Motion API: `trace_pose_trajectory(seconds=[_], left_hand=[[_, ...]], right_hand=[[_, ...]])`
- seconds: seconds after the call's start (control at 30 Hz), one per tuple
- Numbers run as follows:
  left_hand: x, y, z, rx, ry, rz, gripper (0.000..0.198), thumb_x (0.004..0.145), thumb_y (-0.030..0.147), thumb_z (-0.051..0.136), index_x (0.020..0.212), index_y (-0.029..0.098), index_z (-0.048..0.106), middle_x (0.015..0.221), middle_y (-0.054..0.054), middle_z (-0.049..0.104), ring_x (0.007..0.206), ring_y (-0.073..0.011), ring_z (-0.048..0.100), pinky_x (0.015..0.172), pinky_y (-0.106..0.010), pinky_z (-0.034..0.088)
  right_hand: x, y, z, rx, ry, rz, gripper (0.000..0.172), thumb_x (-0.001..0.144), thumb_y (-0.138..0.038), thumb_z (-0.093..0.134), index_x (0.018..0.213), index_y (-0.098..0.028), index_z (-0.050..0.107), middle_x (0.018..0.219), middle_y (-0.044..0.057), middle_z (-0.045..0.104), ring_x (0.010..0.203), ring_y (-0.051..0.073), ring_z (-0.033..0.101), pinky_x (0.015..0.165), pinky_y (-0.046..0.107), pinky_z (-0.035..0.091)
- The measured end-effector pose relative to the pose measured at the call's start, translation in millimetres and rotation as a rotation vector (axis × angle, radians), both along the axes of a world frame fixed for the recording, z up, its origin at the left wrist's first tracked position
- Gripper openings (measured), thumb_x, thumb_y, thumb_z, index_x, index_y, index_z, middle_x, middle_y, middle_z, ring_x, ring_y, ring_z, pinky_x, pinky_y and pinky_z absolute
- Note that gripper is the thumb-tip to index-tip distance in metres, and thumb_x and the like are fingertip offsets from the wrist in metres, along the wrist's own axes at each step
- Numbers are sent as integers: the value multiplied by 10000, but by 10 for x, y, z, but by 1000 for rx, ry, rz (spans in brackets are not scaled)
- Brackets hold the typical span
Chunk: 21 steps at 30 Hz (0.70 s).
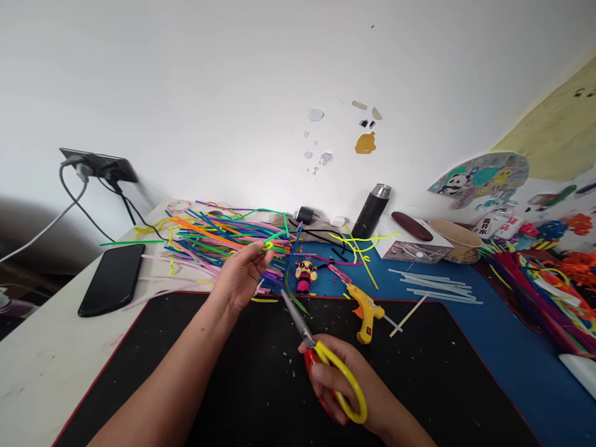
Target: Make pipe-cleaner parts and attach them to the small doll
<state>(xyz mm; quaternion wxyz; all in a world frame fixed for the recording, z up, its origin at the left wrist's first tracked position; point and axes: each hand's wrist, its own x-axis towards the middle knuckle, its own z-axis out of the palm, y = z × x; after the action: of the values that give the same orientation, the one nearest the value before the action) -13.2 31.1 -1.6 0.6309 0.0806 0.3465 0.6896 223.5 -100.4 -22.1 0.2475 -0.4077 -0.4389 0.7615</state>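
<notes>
My left hand [239, 273] reaches over the black mat's far edge and pinches a bent green-yellow pipe cleaner [269, 244] at the near side of a spread pile of coloured pipe cleaners [218, 239]. My right hand [347, 375] is closed round the yellow and red handles of a pair of scissors [326, 360]. The blades point up and left, and they look closed. A small pink and yellow figure [305, 275] stands just beyond the scissor tips.
A yellow glue gun [365, 307] lies on the mat's [261, 385] far edge with glue sticks [435, 285] beyond. A black phone [112, 278] lies at the left. A dark flask [372, 211], a box, a bowl and more craft pieces [544, 273] stand at the back right.
</notes>
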Motion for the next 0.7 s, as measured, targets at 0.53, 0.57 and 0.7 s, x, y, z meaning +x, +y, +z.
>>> trace_pose_trajectory(seconds=[0.53, 0.57, 0.7], left_hand=[[214, -144, 7, 0, 125, -137, 241, 603, 145, 974, 678, 114, 747, 671, -5, 689, 648, -124, 686, 682, -229, 632], [213, -147, 12, 6, 133, -142, 258, 591, 166, 986, 681, 115, 750, 666, -2, 686, 645, -127, 687, 674, -229, 627], [209, -161, 24, 26, 179, -172, 309, 552, 218, 1009, 684, 111, 750, 671, 2, 685, 625, -129, 678, 660, -245, 612]], right_hand=[[-155, 265, -19, 107, 133, -59, 865, 774, -927, 628, 1231, -197, 539, 1123, 193, 784, 1004, 330, 804, 863, 442, 599], [-168, 268, -13, 109, 116, -53, 855, 781, -926, 621, 1222, -197, 545, 1124, 188, 780, 991, 326, 806, 861, 447, 604], [-232, 292, 41, 145, -17, -158, 740, 847, -870, 614, 1145, -195, 563, 946, 95, 754, 654, 213, 767, 591, 314, 577]])
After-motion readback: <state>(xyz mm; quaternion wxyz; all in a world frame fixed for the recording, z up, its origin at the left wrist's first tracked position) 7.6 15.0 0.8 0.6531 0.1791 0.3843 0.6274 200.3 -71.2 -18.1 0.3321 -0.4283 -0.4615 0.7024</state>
